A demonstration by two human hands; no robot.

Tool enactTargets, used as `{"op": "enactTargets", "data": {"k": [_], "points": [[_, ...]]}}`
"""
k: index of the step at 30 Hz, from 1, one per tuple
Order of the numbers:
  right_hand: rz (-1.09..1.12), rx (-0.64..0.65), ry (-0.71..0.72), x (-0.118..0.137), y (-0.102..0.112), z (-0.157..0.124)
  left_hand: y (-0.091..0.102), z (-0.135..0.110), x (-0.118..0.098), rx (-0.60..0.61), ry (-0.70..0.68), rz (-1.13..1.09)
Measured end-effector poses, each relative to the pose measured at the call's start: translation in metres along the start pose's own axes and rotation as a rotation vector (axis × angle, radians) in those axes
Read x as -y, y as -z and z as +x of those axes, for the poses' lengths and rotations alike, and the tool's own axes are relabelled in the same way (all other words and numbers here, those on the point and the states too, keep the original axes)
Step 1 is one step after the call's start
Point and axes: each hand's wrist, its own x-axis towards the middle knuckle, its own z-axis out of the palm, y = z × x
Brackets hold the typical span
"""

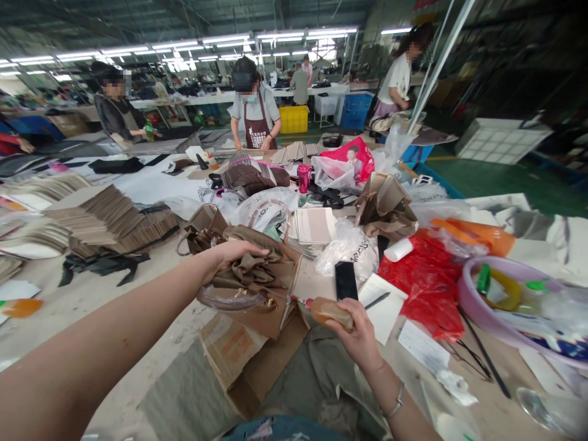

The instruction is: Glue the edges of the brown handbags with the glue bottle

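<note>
Clear plastic bag point(350, 250): letters approx. "ARDS" (partly creased); apron point(256, 130) & cardboard point(234, 347) print unreadable.

Matt brown leather bag point(257, 275), glossy plastic bottle point(329, 311), rough cardboard point(248, 361)

The left hand point(234, 252) grips the top of a bag point(257, 288), which lies on cardboard point(248, 355) at the near edge of the table point(68, 300). Just right of the bag, the right hand point(361, 334) holds a bottle point(328, 310), tip toward the bag. A phone point(345, 280) lies just behind the bottle, with paper point(381, 303) beside it on the right. Farther right lies a sack point(427, 282), then a basin point(473, 306). Stacks point(105, 220) lie well left of the bag. A cup point(304, 177) stands behind it.
</note>
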Motion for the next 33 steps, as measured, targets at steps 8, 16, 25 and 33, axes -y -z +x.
{"op": "enactTargets", "data": {"k": [8, 16, 25, 33], "points": [[0.136, -0.184, -0.007, 0.007, 0.005, 0.030, 0.001, -0.003, -0.002, 0.009, 0.008, 0.025], [0.105, -0.142, -0.112, -0.012, -0.016, 0.013, -0.001, -0.004, 0.000, -0.027, 0.025, -0.006], [0.111, -0.060, -0.207, -0.014, -0.026, -0.017, -0.002, -0.005, -0.001, -0.060, 0.001, 0.036], [0.092, -0.084, -0.156, -0.016, -0.019, -0.008, -0.003, -0.004, 0.000, -0.031, 0.055, -0.011]]}}
